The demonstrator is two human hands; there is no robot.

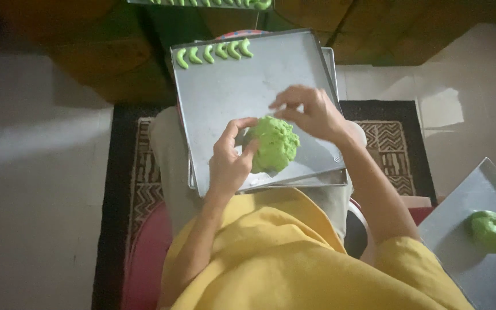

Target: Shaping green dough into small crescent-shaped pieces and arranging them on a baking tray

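Observation:
A rough lump of green dough (273, 143) rests on the near part of a square metal baking tray (225, 92) that lies across my lap. My left hand (229, 158) cups the lump from its left side, fingers curled around it. My right hand (308, 112) hovers at the lump's upper right, fingertips pinched together at its top edge; whether they grip a bit of dough I cannot tell. Several small green dough crescents (213, 53) lie in a row along the tray's far edge.
A second tray (460, 252) at the right holds another green dough lump (493, 231). Under the lap tray lies another tray (328, 179). A patterned dark rug (394, 143) covers the floor below. More green crescents (213, 3) show at the top edge.

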